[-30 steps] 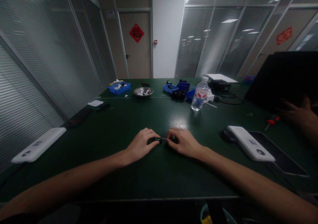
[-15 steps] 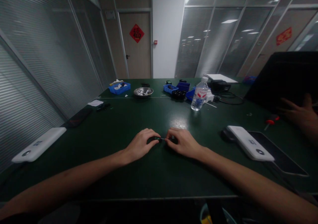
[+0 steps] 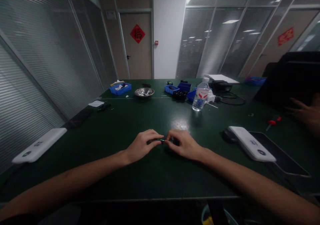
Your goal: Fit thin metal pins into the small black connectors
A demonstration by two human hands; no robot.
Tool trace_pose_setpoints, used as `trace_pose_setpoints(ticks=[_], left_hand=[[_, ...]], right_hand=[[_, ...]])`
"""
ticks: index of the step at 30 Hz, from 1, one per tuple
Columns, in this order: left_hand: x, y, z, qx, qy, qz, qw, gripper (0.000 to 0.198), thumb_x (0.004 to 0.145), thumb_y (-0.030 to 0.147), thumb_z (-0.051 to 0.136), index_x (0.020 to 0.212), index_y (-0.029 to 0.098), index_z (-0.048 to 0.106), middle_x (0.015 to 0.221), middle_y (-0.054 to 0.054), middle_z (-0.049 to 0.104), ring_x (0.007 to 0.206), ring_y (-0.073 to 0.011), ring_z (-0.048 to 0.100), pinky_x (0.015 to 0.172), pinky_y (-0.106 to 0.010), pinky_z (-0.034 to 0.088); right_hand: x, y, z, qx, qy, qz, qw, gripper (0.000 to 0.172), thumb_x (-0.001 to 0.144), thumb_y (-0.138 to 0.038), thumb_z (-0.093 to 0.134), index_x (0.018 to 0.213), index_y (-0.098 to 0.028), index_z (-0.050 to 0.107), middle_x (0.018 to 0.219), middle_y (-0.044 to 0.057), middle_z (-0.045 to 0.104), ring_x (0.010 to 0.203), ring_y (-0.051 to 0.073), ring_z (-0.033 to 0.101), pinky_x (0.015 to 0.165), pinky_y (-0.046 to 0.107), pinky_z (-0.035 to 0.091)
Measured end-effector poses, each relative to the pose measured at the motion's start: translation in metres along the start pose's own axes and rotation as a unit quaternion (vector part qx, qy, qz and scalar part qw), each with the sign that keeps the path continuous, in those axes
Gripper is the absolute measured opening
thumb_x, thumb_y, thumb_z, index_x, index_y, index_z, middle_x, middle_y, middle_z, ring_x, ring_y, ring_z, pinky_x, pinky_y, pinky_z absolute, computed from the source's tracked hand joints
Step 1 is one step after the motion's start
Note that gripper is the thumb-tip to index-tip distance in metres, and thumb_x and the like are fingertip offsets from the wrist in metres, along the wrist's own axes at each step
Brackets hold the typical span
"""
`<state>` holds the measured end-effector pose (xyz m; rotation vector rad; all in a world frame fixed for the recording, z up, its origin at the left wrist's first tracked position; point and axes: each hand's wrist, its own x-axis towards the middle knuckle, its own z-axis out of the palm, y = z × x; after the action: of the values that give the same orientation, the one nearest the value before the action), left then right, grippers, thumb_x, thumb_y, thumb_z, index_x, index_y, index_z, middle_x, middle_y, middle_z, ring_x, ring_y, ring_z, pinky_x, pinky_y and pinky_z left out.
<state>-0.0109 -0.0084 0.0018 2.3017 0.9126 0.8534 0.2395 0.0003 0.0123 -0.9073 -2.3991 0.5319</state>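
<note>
My left hand (image 3: pixel 143 145) and my right hand (image 3: pixel 183 143) meet fingertip to fingertip low over the green table (image 3: pixel 155 181). Thumb and index finger of the left pinch a small dark part (image 3: pixel 161 139) with a greenish tint; its exact kind is too small to make out. From the other side, the right hand's thumb and index finger close on a thin, light-coloured piece at the end of that part. Most of what lies between the fingers is hidden by them.
A water bottle (image 3: pixel 200 95) stands beyond my right hand. Blue trays (image 3: pixel 121 89) and a metal bowl (image 3: pixel 144 92) sit farther back. White power banks (image 3: pixel 252 144) lie at both sides. At right, another person's hand (image 3: pixel 307 113) is near a dark screen and a red-handled screwdriver (image 3: pixel 271 123).
Both my hands stay nearly in place; the left fingertips have shifted slightly right, closer to the right ones. At the far right, the other person's hand and the dark screen have moved right.
</note>
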Motion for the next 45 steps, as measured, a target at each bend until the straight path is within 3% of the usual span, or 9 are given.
trace_pose_setpoints(ticks=[8,28,34,40,45], left_hand=[[-0.001,-0.003,0.000,-0.024,0.004,0.024,0.999,0.026,0.097,0.021,0.067,0.121,0.024,0.074,0.114,-0.005,0.072,0.105,-0.0193,0.068,0.093,-0.035,0.056],[-0.001,-0.001,0.006,-0.079,0.120,0.086,0.986,0.023,0.092,0.024,0.074,0.115,0.021,0.078,0.104,-0.008,0.076,0.095,-0.0201,0.073,0.084,-0.034,0.060],[0.000,0.000,0.006,-0.078,0.095,0.060,0.991,0.020,0.094,0.025,0.072,0.112,0.019,0.078,0.102,-0.008,0.075,0.095,-0.0205,0.071,0.085,-0.035,0.058],[0.002,0.001,0.005,-0.072,0.050,-0.005,0.996,0.034,0.096,0.027,0.069,0.130,0.022,0.070,0.111,-0.007,0.073,0.100,-0.0205,0.068,0.089,-0.035,0.055],[0.003,0.000,0.003,-0.081,0.028,-0.033,0.996,0.034,0.096,0.028,0.068,0.130,0.024,0.070,0.114,-0.006,0.071,0.102,-0.0201,0.066,0.091,-0.034,0.052]], right_hand=[[-0.002,-0.001,0.001,0.025,0.000,-0.005,1.000,0.009,0.097,-0.026,0.061,0.097,-0.019,0.067,0.087,0.001,0.063,0.073,0.014,0.057,0.064,0.025,0.041],[-0.004,-0.009,0.015,0.129,0.091,0.009,0.987,0.018,0.099,-0.031,0.061,0.090,-0.017,0.067,0.077,0.000,0.061,0.066,0.013,0.053,0.058,0.025,0.038],[-0.003,-0.009,0.014,0.114,0.094,-0.006,0.989,0.011,0.098,-0.027,0.063,0.093,-0.018,0.067,0.080,0.000,0.063,0.068,0.013,0.055,0.059,0.025,0.040],[-0.003,-0.004,0.009,0.078,0.112,-0.026,0.990,0.009,0.100,-0.025,0.061,0.103,-0.019,0.068,0.090,0.002,0.066,0.076,0.014,0.059,0.063,0.025,0.044],[-0.002,-0.002,0.007,0.062,0.099,-0.025,0.993,0.013,0.101,-0.025,0.059,0.108,-0.020,0.069,0.093,0.003,0.067,0.078,0.015,0.061,0.066,0.026,0.046]])
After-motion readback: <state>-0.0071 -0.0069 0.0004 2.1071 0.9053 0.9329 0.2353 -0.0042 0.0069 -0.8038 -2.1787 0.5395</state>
